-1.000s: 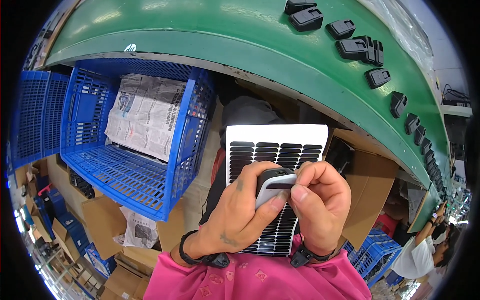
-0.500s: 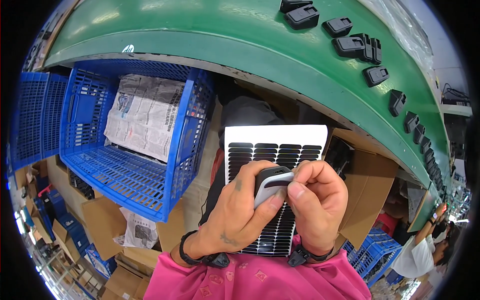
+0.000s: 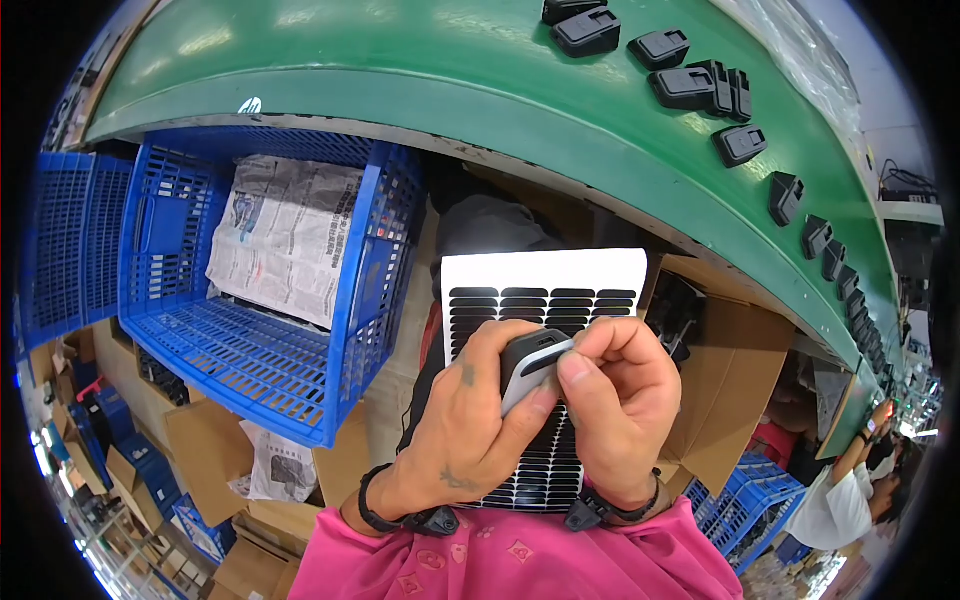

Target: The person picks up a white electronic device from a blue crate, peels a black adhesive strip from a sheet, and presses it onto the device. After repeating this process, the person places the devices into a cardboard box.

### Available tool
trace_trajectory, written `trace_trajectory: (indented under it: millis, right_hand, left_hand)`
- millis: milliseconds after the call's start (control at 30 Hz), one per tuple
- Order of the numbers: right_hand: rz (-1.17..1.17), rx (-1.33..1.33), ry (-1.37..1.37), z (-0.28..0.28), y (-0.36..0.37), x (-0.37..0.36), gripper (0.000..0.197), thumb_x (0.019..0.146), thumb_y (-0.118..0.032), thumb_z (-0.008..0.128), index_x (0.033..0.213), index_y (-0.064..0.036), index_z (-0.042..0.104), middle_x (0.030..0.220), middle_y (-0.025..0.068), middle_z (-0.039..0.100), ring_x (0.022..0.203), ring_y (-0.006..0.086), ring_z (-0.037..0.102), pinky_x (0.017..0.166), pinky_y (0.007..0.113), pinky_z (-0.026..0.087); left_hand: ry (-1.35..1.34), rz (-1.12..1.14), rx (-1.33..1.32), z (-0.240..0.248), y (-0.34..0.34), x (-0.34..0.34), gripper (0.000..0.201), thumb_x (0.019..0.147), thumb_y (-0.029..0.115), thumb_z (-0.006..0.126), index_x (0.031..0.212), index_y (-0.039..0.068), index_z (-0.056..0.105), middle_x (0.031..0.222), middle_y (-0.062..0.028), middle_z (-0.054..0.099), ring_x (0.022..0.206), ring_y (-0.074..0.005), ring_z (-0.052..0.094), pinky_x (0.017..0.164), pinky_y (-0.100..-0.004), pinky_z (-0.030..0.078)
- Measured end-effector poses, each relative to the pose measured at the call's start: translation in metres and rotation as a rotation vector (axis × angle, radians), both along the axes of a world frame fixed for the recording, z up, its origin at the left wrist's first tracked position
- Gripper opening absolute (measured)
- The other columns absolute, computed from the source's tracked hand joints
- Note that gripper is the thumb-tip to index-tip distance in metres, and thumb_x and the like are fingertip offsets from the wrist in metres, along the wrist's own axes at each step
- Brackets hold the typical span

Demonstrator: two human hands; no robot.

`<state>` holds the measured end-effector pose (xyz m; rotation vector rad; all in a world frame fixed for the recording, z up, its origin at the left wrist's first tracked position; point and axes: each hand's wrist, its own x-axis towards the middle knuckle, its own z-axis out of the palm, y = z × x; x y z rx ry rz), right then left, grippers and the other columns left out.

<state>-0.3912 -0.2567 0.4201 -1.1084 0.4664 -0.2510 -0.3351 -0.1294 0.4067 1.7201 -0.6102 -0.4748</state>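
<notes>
Newsprint covers the newspaper (image 3: 285, 235) inside the blue basket (image 3: 350, 320): a line of bold dark characters runs along its right side, beside a printed picture at the upper left; the finer lines are too small to read; a small round white logo (image 3: 250, 106) with slanted, letter-like strokes stands on the front edge of the green surface (image 3: 400, 40); a crumpled printed sheet (image 3: 275, 462) in the open cardboard box (image 3: 208, 450) bears a dark picture and a faint, unreadable line of print above it.
</notes>
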Motion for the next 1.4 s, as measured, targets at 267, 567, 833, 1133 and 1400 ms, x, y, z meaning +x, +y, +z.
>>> trace_trajectory:
  millis: [267, 567, 833, 1133, 1400]
  right_hand:
    - [-0.027, 0.025, 0.042, -0.014, -0.005, 0.005, 0.017, 0.095, -0.007, 0.048, 0.105, 0.0049, 0.053, 0.072, 0.0042, 0.054, 0.052, 0.0079, 0.049, 0.047, 0.022, 0.042]
    - [0.311, -0.236, 0.209, -0.005, -0.013, 0.036, 0.018, 0.094, -0.01, 0.057, 0.1, 0.0052, 0.063, 0.065, 0.0, 0.059, 0.052, 0.0019, 0.05, 0.047, 0.017, 0.038]
    - [0.382, -0.135, 0.217, -0.012, -0.013, 0.05, 0.025, 0.098, -0.012, 0.046, 0.104, 0.0065, 0.062, 0.07, 0.0043, 0.059, 0.055, 0.0073, 0.054, 0.051, 0.02, 0.043]
    - [0.402, -0.081, 0.244, -0.01, -0.011, 0.057, 0.027, 0.098, -0.013, 0.044, 0.101, 0.0061, 0.063, 0.071, 0.0041, 0.059, 0.055, 0.0083, 0.054, 0.052, 0.02, 0.043]
    - [0.295, -0.68, 0.11, -0.009, -0.003, 0.049, 0.022, 0.087, -0.01, 0.062, 0.101, 0.0066, 0.062, 0.073, 0.0092, 0.06, 0.059, 0.0129, 0.059, 0.053, 0.024, 0.047]
  left_hand:
    - [0.489, 0.099, -0.211, -0.011, 0.004, 0.0, 0.036, 0.092, 0.018, 0.05, 0.12, -0.003, 0.043, 0.095, -0.0129, 0.062, 0.084, -0.0175, 0.059, 0.077, -0.0308, 0.046]
    - [0.665, 0.089, -0.403, -0.025, 0.008, 0.015, 0.059, 0.1, 0.05, 0.019, 0.118, 0.001, 0.046, 0.102, -0.0081, 0.056, 0.091, -0.0138, 0.056, 0.081, -0.0272, 0.044]
    - [0.786, 0.077, -0.475, -0.033, 0.012, 0.029, 0.058, 0.101, 0.047, 0.014, 0.113, 0.001, 0.047, 0.092, -0.0111, 0.059, 0.079, -0.0162, 0.059, 0.072, -0.0297, 0.048]
    - [0.777, 0.08, -0.495, -0.027, 0.015, 0.036, 0.051, 0.101, 0.041, 0.017, 0.111, 0.001, 0.047, 0.094, -0.0113, 0.059, 0.082, -0.0162, 0.058, 0.074, -0.0286, 0.047]
    - [0.489, 0.135, -0.31, -0.025, 0.014, 0.029, 0.049, 0.1, 0.036, 0.023, 0.121, -0.003, 0.044, 0.101, -0.0136, 0.06, 0.089, -0.0189, 0.059, 0.079, -0.0302, 0.047]
